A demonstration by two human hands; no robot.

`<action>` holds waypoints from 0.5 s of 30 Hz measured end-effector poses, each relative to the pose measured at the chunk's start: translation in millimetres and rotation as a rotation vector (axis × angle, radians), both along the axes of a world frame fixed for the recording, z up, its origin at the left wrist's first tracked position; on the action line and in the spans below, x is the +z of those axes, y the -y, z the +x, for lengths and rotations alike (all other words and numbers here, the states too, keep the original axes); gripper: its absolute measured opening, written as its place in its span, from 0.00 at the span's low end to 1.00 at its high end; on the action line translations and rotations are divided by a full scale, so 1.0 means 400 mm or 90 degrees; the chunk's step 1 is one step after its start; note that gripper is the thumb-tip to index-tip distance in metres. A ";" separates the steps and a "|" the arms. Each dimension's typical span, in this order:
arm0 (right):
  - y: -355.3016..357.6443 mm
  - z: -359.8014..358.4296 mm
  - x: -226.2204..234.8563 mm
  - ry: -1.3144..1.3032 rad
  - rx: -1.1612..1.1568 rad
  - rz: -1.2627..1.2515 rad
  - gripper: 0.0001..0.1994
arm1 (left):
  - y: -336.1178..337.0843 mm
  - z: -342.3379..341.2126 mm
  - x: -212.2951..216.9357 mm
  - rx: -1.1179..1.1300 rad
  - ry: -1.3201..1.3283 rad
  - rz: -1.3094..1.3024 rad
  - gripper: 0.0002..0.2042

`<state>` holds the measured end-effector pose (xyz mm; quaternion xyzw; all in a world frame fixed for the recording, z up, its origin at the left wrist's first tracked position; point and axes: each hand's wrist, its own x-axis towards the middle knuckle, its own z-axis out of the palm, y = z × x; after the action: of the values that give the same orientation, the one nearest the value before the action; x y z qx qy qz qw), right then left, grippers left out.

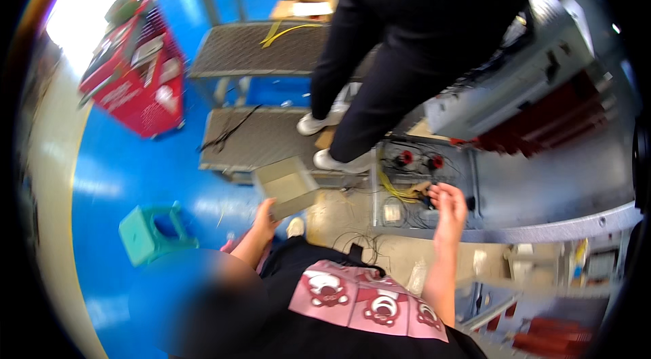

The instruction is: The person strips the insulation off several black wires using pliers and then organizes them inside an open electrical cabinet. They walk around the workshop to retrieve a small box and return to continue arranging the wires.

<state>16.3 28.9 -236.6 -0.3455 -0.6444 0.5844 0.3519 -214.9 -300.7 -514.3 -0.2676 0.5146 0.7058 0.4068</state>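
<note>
My left hand (264, 214) grips the near left edge of a shallow, open grey-beige box (285, 188), held tilted over the floor. No contents show inside it. My right hand (449, 204) is raised over an open metal compartment (427, 231) on the right. Its fingers are loosely curved and apart, close to a dark part and a bundle of yellow cables (400, 191); whether they touch these I cannot tell. Two red round parts (405, 157) with black cables sit farther back in the compartment.
Ahead, a person in dark trousers (400, 81) stands on a grey metal step platform (251, 132). A red tool cart (139, 74) and a green stool (156, 231) stand left. A large metal cabinet (549, 183) fills the right; loose black cables (363, 240) lie on the floor.
</note>
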 end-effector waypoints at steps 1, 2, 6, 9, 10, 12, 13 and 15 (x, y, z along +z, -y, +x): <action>0.004 -0.042 -0.009 -0.022 0.000 -0.016 0.10 | 0.017 -0.055 -0.047 0.004 0.013 0.021 0.25; -0.002 -0.086 -0.011 -0.044 0.030 -0.034 0.10 | 0.029 -0.117 -0.097 0.005 0.025 0.045 0.25; -0.063 -0.189 0.003 -0.010 -0.020 -0.033 0.11 | -0.047 -0.288 -0.138 0.046 -0.026 -0.160 0.36; -0.159 -0.233 0.000 0.003 -0.121 0.064 0.14 | -0.093 -0.427 -0.237 0.060 -0.065 -0.146 0.39; -0.190 -0.250 0.009 -0.009 -0.148 0.096 0.15 | -0.110 -0.457 -0.248 0.095 -0.080 -0.121 0.39; -0.260 -0.290 0.038 -0.032 -0.198 0.163 0.16 | -0.117 -0.511 -0.314 0.139 -0.071 -0.072 0.37; -0.294 -0.310 0.053 -0.059 -0.200 0.198 0.16 | -0.125 -0.526 -0.335 0.138 -0.066 -0.050 0.34; -0.336 -0.338 0.094 -0.073 -0.227 0.250 0.17 | -0.143 -0.562 -0.366 0.130 -0.021 -0.058 0.28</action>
<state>-118.9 163.2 -199.1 -0.3446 -0.6535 0.3957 0.5455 -439.6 -243.4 -660.9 -0.3253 0.5227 0.7236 0.3119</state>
